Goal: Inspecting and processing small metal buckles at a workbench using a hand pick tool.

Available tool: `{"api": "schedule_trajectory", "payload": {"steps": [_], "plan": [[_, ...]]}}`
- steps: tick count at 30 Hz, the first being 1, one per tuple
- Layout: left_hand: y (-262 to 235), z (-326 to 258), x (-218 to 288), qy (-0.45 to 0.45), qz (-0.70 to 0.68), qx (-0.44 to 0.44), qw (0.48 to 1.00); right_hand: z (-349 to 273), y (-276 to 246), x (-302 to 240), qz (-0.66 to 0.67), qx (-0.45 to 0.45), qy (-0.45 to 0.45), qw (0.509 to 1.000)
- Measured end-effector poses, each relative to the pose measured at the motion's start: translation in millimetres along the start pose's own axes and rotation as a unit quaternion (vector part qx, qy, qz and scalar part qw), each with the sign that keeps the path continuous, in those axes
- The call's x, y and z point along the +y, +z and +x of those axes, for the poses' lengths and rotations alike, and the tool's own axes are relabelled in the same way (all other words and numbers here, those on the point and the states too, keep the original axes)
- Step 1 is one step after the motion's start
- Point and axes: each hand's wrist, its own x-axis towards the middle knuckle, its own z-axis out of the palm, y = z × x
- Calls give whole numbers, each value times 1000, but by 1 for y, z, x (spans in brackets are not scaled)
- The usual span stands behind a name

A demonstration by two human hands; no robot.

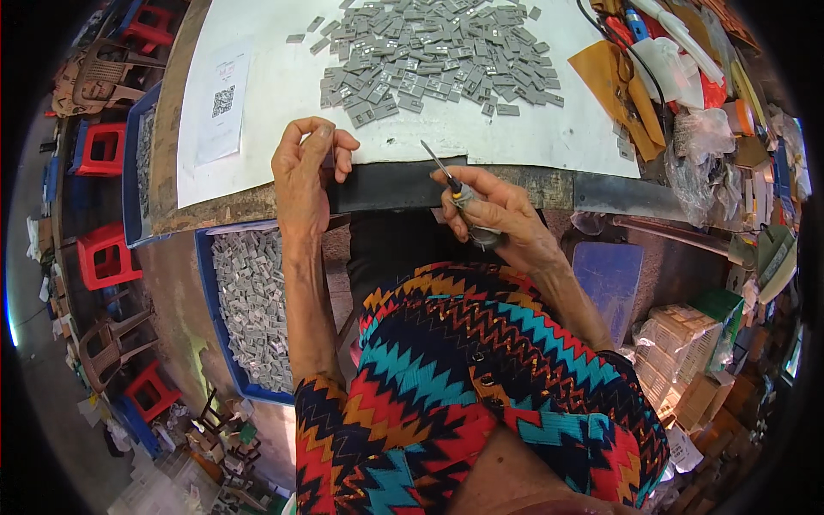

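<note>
My right hand is wrapped around a screwdriver with a thin metal shaft and a dark and yellow handle. The shaft points up and left over the table's front edge. To its left, my left hand is closed with curled fingers just above the edge; a dark greyish bit shows between them, too small to name. Beyond both hands lies a wide heap of small grey rectangular parts, some with light metal bits, on the white sheet.
A paper with a square code lies at the table's left. Brown paper, plastic bags and cables crowd the right. Below, a blue bin holds many grey parts. Red stools stand at left, a blue seat at right.
</note>
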Motion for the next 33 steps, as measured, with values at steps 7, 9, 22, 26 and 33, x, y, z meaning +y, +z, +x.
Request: {"api": "schedule_trajectory", "payload": {"steps": [7, 9, 22, 26, 33], "plan": [[-14, 31, -14, 18, 251, -5, 968, -3, -6, 6, 8, -27, 21, 999], [-10, 33, -19, 112, 473, 22, 874, -2, -7, 7, -1, -21, 36, 999], [3, 22, -12, 96, 513, -34, 852, 1, -8, 9, -31, 3, 77, 997], [8, 24, -6, 128, 529, -84, 834, 1, -10, 10, -32, 11, 67, 997], [1, 29, -4, 112, 534, -173, 820, 1, -10, 11, -40, 4, 65, 997]]}}
